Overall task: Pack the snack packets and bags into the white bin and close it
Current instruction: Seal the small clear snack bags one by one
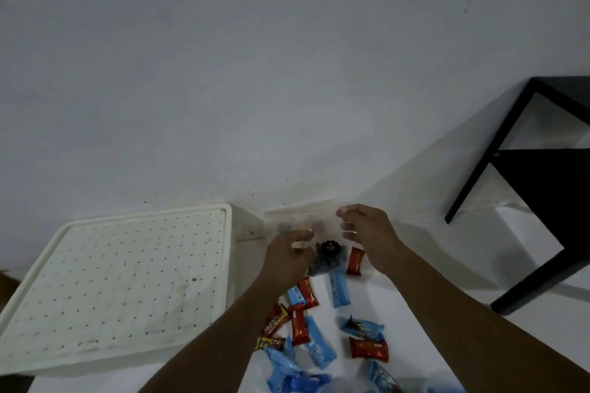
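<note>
Both hands hold a clear, limp plastic zip bag (300, 217) up over the white surface (415, 360), just right of the lidded white plastic bin with its perforated top (121, 281). The left hand (287, 254) curls round the bag's lower part; the right hand (367, 233) pinches its side. It looks light, floppy and slippery, best taken by the stiffer top strip. Its dark contents (329, 254) are blurred; some red and blue foil snack packets (319, 341) are cut off below
</note>
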